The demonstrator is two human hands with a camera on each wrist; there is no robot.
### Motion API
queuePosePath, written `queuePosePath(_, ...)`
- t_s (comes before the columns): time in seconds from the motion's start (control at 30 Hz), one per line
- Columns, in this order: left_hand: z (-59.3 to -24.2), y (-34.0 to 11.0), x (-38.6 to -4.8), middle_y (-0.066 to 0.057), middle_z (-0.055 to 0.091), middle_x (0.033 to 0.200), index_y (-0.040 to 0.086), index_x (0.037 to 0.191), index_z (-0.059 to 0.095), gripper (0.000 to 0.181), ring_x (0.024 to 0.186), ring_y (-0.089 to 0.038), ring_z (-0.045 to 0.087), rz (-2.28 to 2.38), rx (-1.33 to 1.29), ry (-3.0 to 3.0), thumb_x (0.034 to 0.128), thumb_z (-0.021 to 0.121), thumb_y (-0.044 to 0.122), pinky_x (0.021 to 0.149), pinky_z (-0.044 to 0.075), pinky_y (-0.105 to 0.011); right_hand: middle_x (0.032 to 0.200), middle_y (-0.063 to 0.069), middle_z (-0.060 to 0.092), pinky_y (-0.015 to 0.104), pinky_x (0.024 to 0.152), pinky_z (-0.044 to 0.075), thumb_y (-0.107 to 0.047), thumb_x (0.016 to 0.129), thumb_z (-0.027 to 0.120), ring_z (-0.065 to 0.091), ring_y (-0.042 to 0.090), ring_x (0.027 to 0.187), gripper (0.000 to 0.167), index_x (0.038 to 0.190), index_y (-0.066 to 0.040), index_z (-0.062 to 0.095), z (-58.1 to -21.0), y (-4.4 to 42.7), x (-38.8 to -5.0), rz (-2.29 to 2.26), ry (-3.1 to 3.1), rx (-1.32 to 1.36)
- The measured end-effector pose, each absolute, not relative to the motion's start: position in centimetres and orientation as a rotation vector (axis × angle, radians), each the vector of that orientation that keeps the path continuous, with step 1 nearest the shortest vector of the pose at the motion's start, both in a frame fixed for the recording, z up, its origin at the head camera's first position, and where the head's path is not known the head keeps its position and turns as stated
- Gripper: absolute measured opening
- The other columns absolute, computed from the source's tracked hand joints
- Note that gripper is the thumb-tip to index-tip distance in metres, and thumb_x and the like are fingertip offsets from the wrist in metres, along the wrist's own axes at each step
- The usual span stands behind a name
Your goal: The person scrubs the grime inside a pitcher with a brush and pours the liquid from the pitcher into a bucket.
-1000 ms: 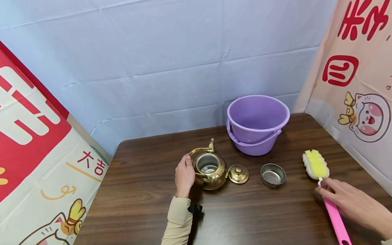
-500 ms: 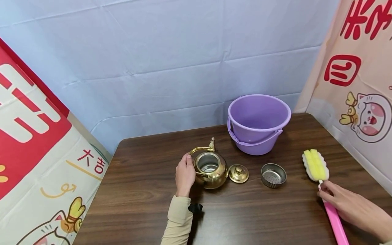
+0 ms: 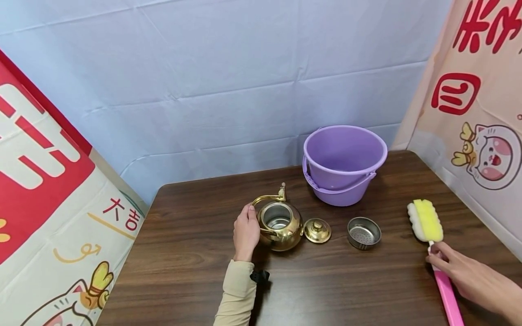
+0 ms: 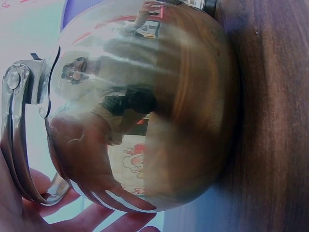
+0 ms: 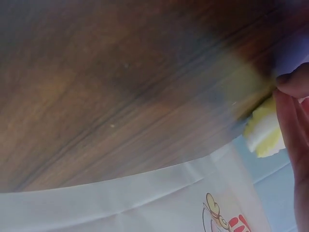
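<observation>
A gold teapot stands uncovered on the table, its steel inside showing. My left hand holds its handle from the left; in the left wrist view the fingers lie by the handle and the shiny teapot body. At the right, my right hand pinches the neck of a sponge brush with a pink handle and a yellow and white head. The right wrist view shows the brush head beyond the fingers. The gold lid lies right of the teapot.
A round steel strainer sits between the lid and the brush. Behind it stands a purple bucket, its handle hanging down in front. Blue cloth hangs behind the brown table, with printed cloths at both sides.
The brush has shifted slightly right with my right hand, and its head has turned about its handle, showing the yellow and white parts differently. My left hand and the teapot stay in place.
</observation>
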State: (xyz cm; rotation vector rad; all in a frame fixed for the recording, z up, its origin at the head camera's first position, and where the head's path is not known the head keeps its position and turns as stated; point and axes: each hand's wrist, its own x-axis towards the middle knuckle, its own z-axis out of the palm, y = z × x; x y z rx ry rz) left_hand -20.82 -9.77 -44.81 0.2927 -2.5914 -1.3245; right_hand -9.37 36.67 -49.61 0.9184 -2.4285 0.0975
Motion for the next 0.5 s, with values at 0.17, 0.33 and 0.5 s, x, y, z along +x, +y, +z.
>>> queuePosePath(0.17,-44.8,-9.8,-20.7,-0.008,0.063,0.131,0.02,0.13,0.061,0.04,0.119,-0.037,0.058,-1.329,0.301,-2.59,0.1029,0.037,0.036,0.093,0.045,-0.058,0.091,-0.006,0.047,0.012,0.049,0.031,-0.034,0.102,0.003,0.046,0.002,0.068,0.06,0.085,-0.022,0.059,-49.5,36.9,-9.4,0.092,-2.46,0.908)
queuePosePath(0.33,-44.8,-9.8,-20.8,-0.007,0.063,0.131,0.021,0.13,0.061,0.04,0.119,-0.037,0.058,-1.333,0.308,-2.59,0.1029,0.037,0.037,0.093,0.045,-0.058,0.09,-0.006,0.049,0.02,0.061,0.04,-0.033,0.102,0.004,0.051,0.01,0.075,0.061,0.085,-0.022,0.061,-48.9,36.7,-9.5,0.057,-2.426,0.901)
queuePosePath(0.5,-44.8,-9.8,-20.8,-0.008,0.063,0.13,0.022,0.13,0.061,0.04,0.118,-0.037,0.059,-1.337,0.306,-2.584,0.1028,0.037,0.037,0.092,0.046,-0.058,0.089,-0.002,0.052,0.034,0.064,0.046,-0.036,0.099,0.003,0.054,0.017,0.076,0.063,0.085,-0.018,0.062,-47.8,36.3,-9.7,0.006,-2.433,0.888)
